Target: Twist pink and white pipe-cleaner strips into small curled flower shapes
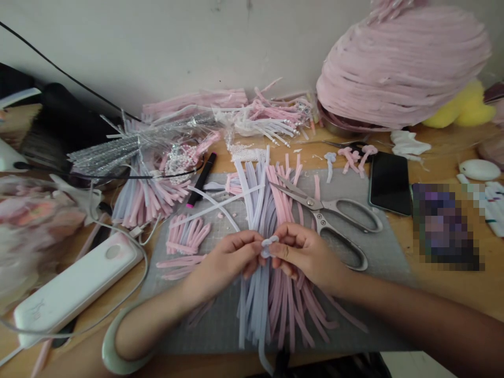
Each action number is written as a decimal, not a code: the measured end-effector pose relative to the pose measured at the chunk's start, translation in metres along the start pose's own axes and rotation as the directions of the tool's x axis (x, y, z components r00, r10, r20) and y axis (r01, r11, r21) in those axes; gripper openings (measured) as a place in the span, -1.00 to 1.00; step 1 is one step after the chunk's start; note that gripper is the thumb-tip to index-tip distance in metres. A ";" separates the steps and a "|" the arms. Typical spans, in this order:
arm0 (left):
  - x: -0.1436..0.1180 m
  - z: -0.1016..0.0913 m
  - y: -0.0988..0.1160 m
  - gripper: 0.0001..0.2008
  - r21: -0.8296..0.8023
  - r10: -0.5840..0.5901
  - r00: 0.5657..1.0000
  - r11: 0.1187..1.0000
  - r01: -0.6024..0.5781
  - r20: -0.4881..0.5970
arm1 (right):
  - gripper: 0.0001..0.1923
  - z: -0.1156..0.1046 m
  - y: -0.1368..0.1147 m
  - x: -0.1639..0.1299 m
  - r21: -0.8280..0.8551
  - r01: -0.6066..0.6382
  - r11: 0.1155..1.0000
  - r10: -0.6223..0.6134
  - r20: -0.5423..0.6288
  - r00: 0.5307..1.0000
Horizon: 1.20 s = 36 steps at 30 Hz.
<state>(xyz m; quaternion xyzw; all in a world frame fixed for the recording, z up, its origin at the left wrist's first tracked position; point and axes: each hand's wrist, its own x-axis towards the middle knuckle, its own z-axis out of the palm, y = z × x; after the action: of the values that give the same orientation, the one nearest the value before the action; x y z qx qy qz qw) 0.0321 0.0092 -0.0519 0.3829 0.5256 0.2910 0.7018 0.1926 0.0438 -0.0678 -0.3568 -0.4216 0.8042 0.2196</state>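
Note:
Between the fingertips of both hands is a pale lilac pipe cleaner (pixel 269 247), bent into small loops. My left hand (pixel 241 253) pinches it from the left, and my right hand (pixel 303 254) pinches it from the right. A tail that may belong to it hangs toward the table's front edge. Beneath the hands lie long lilac pipe cleaners (pixel 252 310) and, to their right, pink pipe cleaners (pixel 293 310), spread on a grey cutting mat (pixel 378 294). Large metal scissors (pixel 315 203) rest with open blades across the pink ones.
Left are a white power bank (pixel 79 289) with a cable, a black marker (pixel 201 179) and folded pink pieces (pixel 188 235). Behind are silver tinsel stems (pixel 118 149) and white beads (pixel 249 153). Right are a phone (pixel 389 184), small finished-looking pieces (pixel 356 157) and a big pink bundle (pixel 397 73).

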 end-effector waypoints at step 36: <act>0.003 0.000 -0.010 -0.84 -0.169 0.145 0.972 0.970 -0.176 -0.182 | -0.82 -0.012 -0.007 0.003 -0.073 0.045 0.996 -0.044 0.014 0.999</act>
<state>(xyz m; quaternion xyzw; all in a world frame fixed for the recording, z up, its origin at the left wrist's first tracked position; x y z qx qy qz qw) 0.0330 0.0060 -0.0623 0.3319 0.5213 0.4255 0.6611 0.2000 0.0555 -0.0679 -0.3500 -0.4599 0.7854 0.2216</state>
